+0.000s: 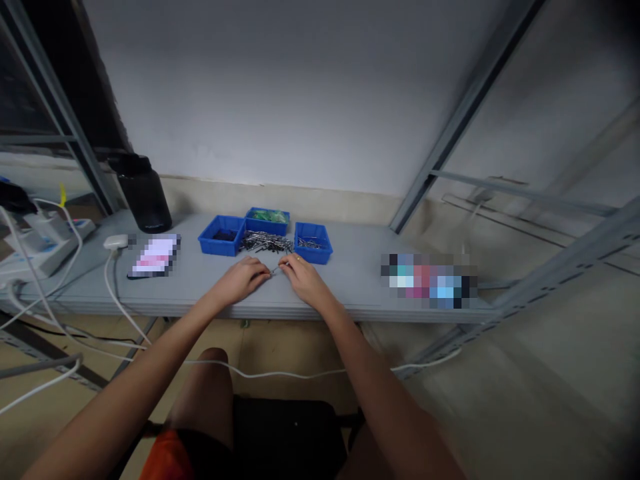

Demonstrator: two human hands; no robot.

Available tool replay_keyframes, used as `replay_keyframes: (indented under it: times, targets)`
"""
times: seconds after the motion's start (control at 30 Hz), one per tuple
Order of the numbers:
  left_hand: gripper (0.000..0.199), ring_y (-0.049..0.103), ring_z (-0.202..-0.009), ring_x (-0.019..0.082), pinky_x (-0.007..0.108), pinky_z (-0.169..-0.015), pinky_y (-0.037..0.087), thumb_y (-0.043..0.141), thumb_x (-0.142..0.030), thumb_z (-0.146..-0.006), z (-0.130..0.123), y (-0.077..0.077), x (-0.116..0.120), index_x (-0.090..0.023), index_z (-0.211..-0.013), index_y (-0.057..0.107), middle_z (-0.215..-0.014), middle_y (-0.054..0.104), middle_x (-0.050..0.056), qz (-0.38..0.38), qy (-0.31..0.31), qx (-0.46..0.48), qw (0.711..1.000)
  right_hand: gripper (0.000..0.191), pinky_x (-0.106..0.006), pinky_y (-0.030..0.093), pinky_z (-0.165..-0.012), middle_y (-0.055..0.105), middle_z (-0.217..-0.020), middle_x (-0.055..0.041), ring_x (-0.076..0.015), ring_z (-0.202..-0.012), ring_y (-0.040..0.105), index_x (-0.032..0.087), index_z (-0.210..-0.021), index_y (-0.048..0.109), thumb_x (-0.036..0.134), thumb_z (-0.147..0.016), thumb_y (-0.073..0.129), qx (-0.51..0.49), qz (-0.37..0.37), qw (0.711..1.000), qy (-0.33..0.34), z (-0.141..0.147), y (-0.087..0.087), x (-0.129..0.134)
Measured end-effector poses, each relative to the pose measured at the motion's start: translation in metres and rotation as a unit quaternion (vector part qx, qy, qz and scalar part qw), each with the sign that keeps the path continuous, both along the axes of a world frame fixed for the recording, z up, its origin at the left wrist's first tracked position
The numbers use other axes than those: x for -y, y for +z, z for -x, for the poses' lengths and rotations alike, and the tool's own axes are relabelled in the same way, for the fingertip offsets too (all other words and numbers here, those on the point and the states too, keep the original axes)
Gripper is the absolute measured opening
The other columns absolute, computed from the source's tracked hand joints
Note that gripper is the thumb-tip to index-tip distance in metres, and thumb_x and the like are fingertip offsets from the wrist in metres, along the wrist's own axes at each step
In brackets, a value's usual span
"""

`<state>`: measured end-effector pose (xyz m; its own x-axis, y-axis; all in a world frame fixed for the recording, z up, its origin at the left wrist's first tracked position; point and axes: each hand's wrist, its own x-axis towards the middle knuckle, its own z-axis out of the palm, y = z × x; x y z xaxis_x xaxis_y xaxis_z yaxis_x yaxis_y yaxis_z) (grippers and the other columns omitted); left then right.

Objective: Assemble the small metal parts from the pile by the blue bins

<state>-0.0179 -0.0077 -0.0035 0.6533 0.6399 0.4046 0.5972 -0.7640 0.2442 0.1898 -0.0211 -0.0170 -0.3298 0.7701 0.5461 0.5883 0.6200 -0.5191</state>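
My left hand (243, 279) and my right hand (304, 277) are close together over the front of the grey shelf (360, 280). A small, thin metallic piece (274, 271) shows between their fingertips, and both hands are closed in a pinch on it. Just behind them lies a loose pile of metal pieces (265, 241). Around the pile stand three blue trays: the left one (220, 248) holds dark pieces, the back one (267, 225) holds green items, and the right one (313, 255) holds thin metal pieces.
A black bottle (145, 197) stands at the back left, with a lit phone (156, 256) before it. Farther left are a white power strip (47, 250) and cables. A pixelated object (430, 280) lies on the right. Metal uprights flank the shelf; a white cable hangs below its front edge.
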Motion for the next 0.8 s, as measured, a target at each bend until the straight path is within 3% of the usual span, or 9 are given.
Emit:
replay_keyframes:
  times: [0.63, 0.8]
  targets:
    - [0.025, 0.06, -0.093, 0.021, 0.036, -0.088, 0.048, 0.046, -0.029, -0.097, -0.0007, -0.0003, -0.0002, -0.019, -0.097, 0.069, -0.095, 0.07, 0.007, 0.011, -0.011, -0.003, 1.0, 0.015, -0.03, 0.045, -0.086, 0.064, -0.098, -0.0051, -0.0178, -0.094, 0.059, 0.021, -0.095, 0.06, 0.023, -0.098, 0.046, -0.018, -0.026, 0.999, 0.005, -0.0001, 0.0028, 0.0023]
    - [0.027, 0.061, -0.093, 0.022, 0.036, -0.086, 0.049, 0.044, -0.03, -0.097, 0.0002, -0.0011, 0.0008, -0.018, -0.098, 0.068, -0.095, 0.068, 0.009, 0.008, 0.049, 0.01, 0.999, 0.015, -0.03, 0.044, -0.086, 0.065, -0.099, -0.0057, -0.0183, -0.095, 0.059, 0.021, -0.095, 0.061, 0.023, -0.097, 0.046, 0.0, 0.001, 1.0, -0.01, -0.0005, 0.0037, 0.0028]
